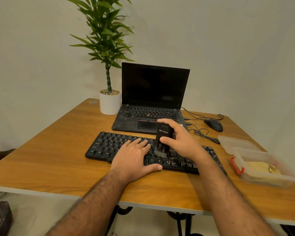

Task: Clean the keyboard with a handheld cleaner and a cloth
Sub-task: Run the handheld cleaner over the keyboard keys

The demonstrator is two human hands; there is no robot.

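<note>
A black keyboard (109, 143) lies across the middle of the wooden table (58, 160). My right hand (179, 138) grips a black handheld cleaner (163, 133) held upright, its brush tip (160, 153) touching the keys near the keyboard's middle. My left hand (134, 155) lies flat on the keyboard just left of the brush, fingers straight, thumb along the front edge. A yellow cloth (260, 167) sits inside a clear plastic box (266, 178) at the table's right.
An open black laptop (152, 103) stands behind the keyboard. A potted plant in a white pot (110, 103) is at the back left. A black mouse (214, 125) with tangled cables lies back right. The box's clear lid (235, 142) rests beside the box.
</note>
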